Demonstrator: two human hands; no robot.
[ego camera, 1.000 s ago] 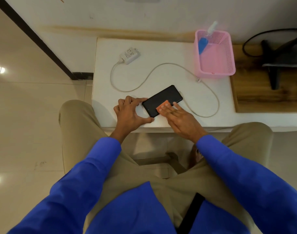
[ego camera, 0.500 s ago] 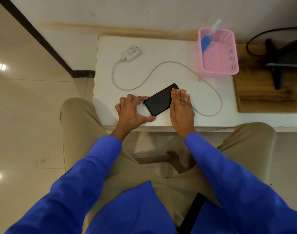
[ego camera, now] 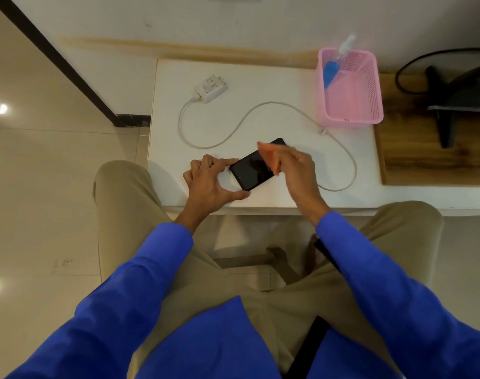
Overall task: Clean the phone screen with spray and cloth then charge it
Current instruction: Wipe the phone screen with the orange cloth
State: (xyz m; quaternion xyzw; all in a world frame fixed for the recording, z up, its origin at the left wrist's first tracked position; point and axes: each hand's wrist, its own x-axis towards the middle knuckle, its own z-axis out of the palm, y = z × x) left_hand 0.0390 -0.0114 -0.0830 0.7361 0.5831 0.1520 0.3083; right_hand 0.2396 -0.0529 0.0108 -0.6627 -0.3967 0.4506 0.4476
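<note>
A black phone [ego camera: 253, 169] lies slanted on the white table [ego camera: 260, 86], screen up. My left hand [ego camera: 211, 181] pinches its near-left end between forefinger and thumb. My right hand [ego camera: 293, 165] holds a small orange cloth [ego camera: 268, 155], lifted over the phone's far right half; the cloth hangs from the fingers and looks blurred. A white charger plug [ego camera: 211, 88] lies at the back left, and its cable [ego camera: 244, 121] loops across the table to a free end [ego camera: 322, 130] by the basket. The blue spray bottle [ego camera: 333, 67] leans in the pink basket [ego camera: 350, 119].
A wooden board [ego camera: 424, 160] lies to the right of the table, with a black stand [ego camera: 446, 116] and black cord on it. A wall runs behind the table. My knees sit under the table's near edge.
My right hand wiped the cloth from the phone's near end to its far end, then lifted it off the screen. My left hand kept its hold on the phone.
</note>
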